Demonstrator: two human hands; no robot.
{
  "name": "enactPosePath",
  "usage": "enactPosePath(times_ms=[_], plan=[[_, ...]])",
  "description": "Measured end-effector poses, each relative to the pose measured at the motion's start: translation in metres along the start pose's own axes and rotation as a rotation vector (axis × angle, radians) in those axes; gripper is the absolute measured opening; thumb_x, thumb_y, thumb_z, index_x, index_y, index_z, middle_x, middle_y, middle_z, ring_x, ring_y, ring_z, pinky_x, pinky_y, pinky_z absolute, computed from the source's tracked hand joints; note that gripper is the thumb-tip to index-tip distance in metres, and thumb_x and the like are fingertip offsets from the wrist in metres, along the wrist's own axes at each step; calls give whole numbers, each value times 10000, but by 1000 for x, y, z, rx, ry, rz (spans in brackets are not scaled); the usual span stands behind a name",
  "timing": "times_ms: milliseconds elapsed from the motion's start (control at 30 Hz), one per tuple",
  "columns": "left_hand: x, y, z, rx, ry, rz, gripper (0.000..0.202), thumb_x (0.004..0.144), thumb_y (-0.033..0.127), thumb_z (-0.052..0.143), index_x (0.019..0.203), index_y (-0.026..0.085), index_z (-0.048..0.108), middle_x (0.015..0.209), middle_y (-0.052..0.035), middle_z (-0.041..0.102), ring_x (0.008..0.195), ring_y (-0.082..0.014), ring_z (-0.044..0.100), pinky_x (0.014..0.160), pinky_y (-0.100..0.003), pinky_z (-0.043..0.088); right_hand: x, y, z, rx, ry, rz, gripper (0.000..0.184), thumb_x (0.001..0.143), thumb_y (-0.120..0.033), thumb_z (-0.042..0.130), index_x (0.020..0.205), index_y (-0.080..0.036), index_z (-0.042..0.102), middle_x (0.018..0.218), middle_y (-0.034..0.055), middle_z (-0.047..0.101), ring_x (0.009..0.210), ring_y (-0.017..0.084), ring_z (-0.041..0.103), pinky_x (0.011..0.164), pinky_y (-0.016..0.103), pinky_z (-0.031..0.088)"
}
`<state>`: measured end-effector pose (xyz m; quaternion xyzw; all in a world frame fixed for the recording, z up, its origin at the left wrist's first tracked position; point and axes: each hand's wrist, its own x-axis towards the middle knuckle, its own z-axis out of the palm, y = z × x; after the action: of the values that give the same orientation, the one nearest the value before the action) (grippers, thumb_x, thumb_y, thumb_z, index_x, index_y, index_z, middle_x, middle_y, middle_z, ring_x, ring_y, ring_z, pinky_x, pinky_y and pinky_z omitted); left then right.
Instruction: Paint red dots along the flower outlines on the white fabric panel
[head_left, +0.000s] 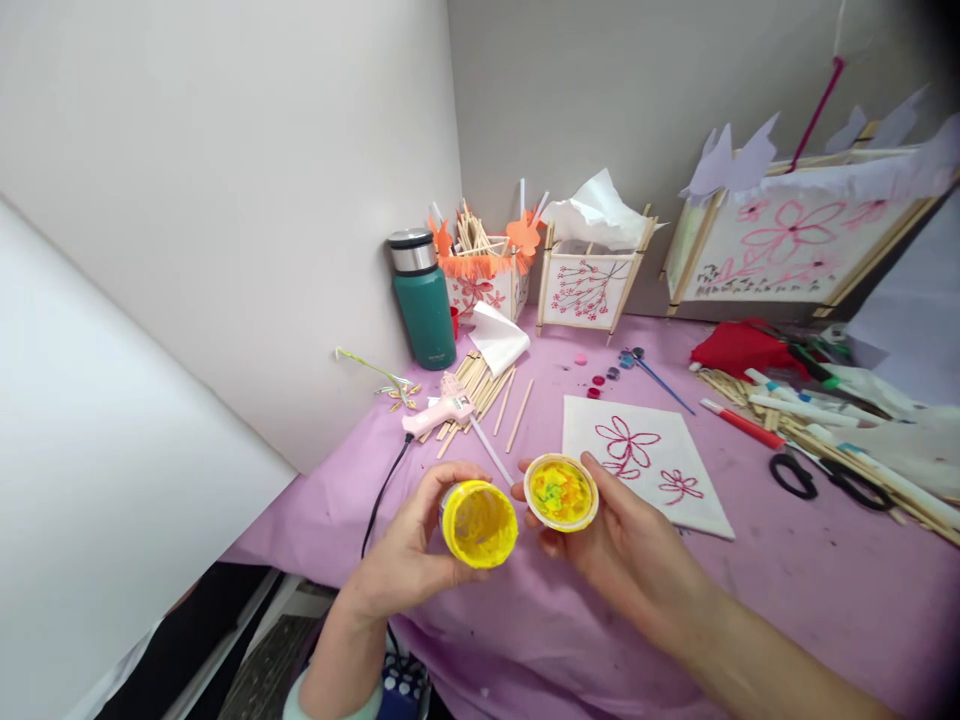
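My left hand (411,545) is wrapped round a yellow paint jar (480,525), tilted so its open mouth faces me; yellow paint coats the inside. Close beside it, my right hand (622,530) holds the jar's lid (561,492), its inner side turned up and smeared with yellow, orange and a little green paint. Jar and lid are apart. Behind the right hand lies a white sheet (701,505) with red flower outlines, partly covered by the fingers. A pink glue gun (439,412) rests beyond the left hand, its cord running down past the wrist.
Wooden sticks (480,395) lie near a green bottle (424,300). Decorated lanterns (585,290) stand at the back, and a larger lantern (795,240) is at the right. Scissors (832,480), a red marker (742,423) and a blue paintbrush (664,382) lie on the purple tablecloth (787,600).
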<state>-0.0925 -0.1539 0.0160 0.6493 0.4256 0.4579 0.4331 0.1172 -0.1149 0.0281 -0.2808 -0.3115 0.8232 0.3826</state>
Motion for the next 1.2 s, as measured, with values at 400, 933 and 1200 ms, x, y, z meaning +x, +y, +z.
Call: enactPosePath(times_ms=[400,933,1200], plan=[[-2,2,-2,-86,-11,20,648,616,250,799,1183,233,486,1234,-107,522,1172,-281,487,944,-394,431,1,4,5,-39,35,-39,355,871,-471,437,987,-188,617,945,82,666,825,217,611,620,315,488],[-8,-14,-8,-250,14,-107,831,516,540,804,1215,189,524,1150,-129,598,1079,-326,554,934,-462,431,-2,-10,14,-351,13,-227,341,896,-483,412,1021,-252,628,1002,44,636,943,220,569,784,357,491],[-5,-13,-8,-291,27,-94,725,530,479,822,1147,201,564,1110,-84,616,1060,-295,546,932,-432,414,0,-29,30,-1181,-102,-690,363,873,-334,507,1227,-252,507,1199,74,544,1054,216,520,884,382,460]])
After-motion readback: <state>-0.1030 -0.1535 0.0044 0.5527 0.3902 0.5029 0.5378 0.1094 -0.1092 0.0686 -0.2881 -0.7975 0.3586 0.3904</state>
